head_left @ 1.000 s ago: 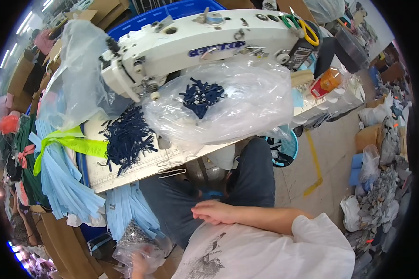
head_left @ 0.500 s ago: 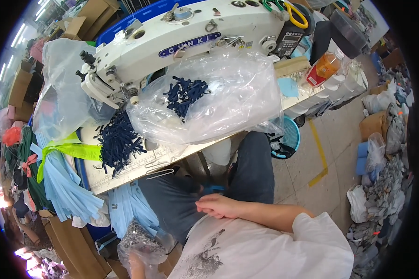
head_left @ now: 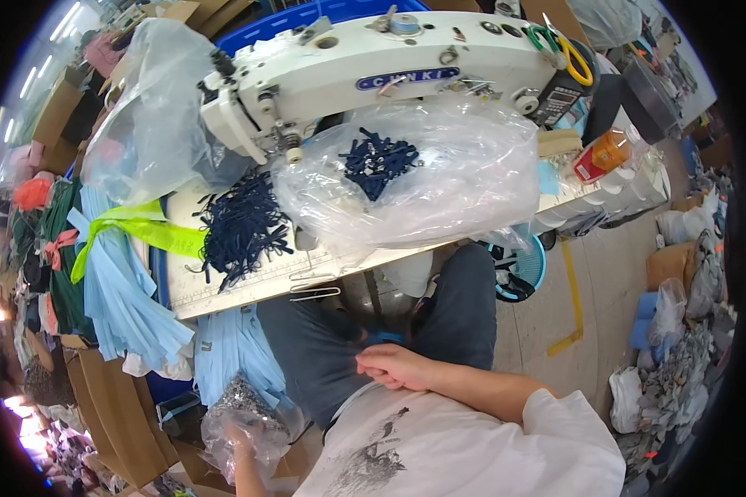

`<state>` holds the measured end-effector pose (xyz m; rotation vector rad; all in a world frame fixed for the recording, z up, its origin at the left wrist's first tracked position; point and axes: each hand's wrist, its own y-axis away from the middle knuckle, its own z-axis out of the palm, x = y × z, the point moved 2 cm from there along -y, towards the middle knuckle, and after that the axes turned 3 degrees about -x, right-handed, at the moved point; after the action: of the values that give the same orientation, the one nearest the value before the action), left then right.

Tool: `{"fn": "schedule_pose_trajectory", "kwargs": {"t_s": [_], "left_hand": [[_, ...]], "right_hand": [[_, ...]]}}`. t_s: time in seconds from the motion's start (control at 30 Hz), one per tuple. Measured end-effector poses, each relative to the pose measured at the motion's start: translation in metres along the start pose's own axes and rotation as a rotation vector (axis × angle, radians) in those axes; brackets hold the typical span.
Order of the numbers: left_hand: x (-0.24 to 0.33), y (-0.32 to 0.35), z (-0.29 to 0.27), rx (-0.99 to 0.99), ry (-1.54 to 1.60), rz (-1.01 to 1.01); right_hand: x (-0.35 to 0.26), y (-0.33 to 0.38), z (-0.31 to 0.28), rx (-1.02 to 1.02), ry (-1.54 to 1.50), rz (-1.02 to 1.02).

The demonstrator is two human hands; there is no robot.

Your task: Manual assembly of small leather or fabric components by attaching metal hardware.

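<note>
I see clear bag [head_left: 267, 432] lower left, long axis running up-frame, silvery bits [head_left: 240, 396] uppermost; left hand [head_left: 239, 436] angled up at it, can't tell grip through plastic; right hand [head_left: 395, 366] loosely curled, lower centre.

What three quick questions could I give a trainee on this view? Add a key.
1. Which hand is at the clear bag, left or right?
2. True or false: the navy strips lie in two separate piles.
3. What colour is the basket near the right knee?

Key: 1. Left hand. 2. True: one on the table, one amid clear plastic. 3. Light blue.
</note>
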<state>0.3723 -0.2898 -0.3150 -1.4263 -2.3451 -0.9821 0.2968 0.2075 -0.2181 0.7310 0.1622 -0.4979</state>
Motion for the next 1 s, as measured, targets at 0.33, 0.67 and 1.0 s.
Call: {"fn": "schedule_pose_trajectory", "kwargs": {"t_s": [0.33,0.67,1.0], "left_hand": [[0.011,0.010,-0.031,-0.309,1.046,-0.439],[0.069,0.028,-0.063,-0.197,1.048,-0.659],[0.091,0.024,-0.098,-0.353,0.733,-0.769]], "right_hand": [[0.000,0.002,-0.002,0.065,-0.015,0.007],[0.007,0.000,0.007,0.070,-0.002,0.019],[0.007,0.007,0.005,0.130,-0.043,0.004]]}}
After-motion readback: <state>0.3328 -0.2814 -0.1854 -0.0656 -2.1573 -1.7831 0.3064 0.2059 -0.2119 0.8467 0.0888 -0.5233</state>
